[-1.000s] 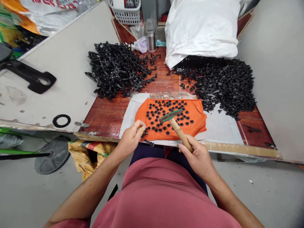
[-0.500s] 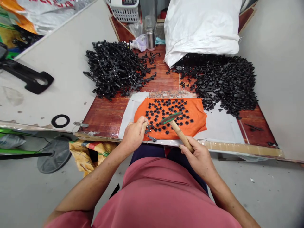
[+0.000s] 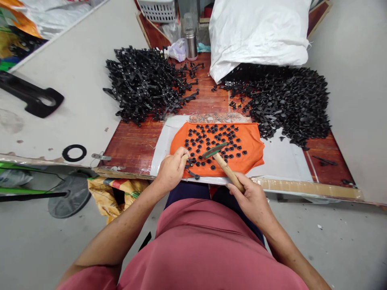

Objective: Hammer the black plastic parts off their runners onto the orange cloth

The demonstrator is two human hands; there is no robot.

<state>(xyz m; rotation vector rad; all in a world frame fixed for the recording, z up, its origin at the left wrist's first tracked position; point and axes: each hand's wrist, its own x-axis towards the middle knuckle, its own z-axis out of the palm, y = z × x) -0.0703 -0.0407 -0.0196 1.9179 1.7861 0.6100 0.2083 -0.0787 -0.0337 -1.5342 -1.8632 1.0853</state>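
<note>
Orange cloth (image 3: 253, 141) lies dotted with round, stubby black studs (image 3: 213, 167), and at its near left edge the left hand (image 3: 172, 167) pinches a thin, knobbed black strip (image 3: 191, 173) — readying that piece seems the step in hand. The right hand (image 3: 250, 199) grips a wooden-handled hammer (image 3: 226, 169) over the cloth — any tap would call for steady fingers and a controlled swing.

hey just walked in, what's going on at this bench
A person's right hand grips a hammer by its wooden handle, the head over an orange cloth dotted with small black pieces. The left hand pinches a black strip at the cloth's near left. Beyond, black parts lie in a left heap and a right heap.
</note>
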